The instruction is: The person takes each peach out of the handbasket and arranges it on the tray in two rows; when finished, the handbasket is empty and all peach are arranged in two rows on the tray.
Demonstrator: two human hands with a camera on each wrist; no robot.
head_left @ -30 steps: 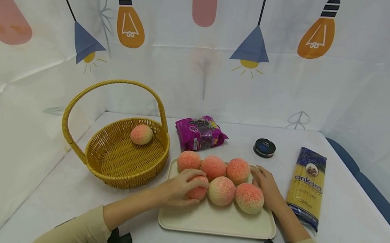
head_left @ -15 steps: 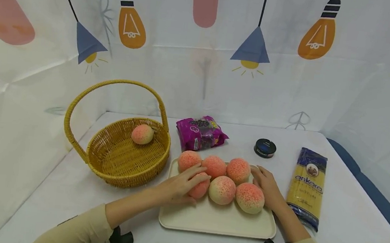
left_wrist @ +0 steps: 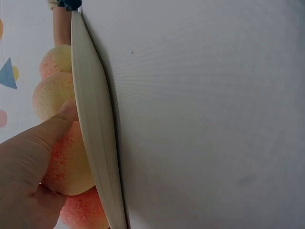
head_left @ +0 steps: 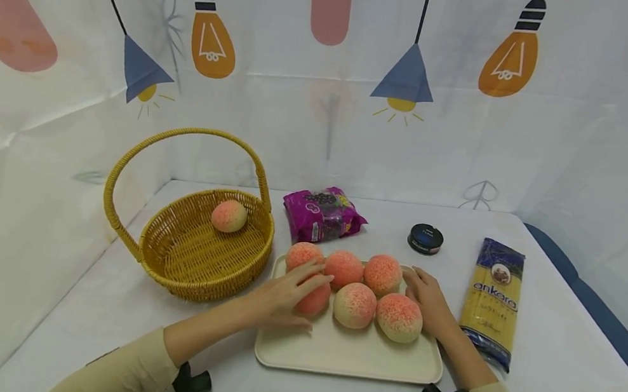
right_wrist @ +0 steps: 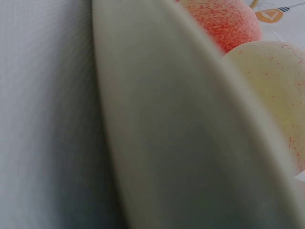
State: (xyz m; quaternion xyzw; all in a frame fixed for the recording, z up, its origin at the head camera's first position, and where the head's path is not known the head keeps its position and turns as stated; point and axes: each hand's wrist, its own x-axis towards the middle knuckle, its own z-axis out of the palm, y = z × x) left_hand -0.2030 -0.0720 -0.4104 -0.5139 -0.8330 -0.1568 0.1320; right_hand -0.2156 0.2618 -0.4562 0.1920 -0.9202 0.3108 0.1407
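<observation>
A cream tray (head_left: 348, 360) holds two rows of pink-and-cream peaches. My left hand (head_left: 278, 299) lies over the front-left peach (head_left: 313, 301), its fingers extended across the top and its thumb apart on the near side. In the left wrist view, the thumb of the left hand (left_wrist: 24, 167) crosses in front of a peach (left_wrist: 71, 160) beside the tray wall (left_wrist: 97, 124). My right hand (head_left: 433, 304) rests at the tray's right rim, fingertips near the back-right peach (head_left: 383, 275). The right wrist view shows the blurred tray wall (right_wrist: 162, 124) but no fingers.
Left of the tray stands a wicker basket (head_left: 191, 266) with a tall handle and one peach (head_left: 229, 216) inside. Behind the tray lie a purple packet (head_left: 323, 215) and a round black tin (head_left: 425, 239). A yellow-and-blue pasta pack (head_left: 491, 302) lies on the right.
The left hand's fingers have straightened from their curl around the front-left peach. That peach has shifted slightly left, away from its neighbour. The right hand stays at the tray rim.
</observation>
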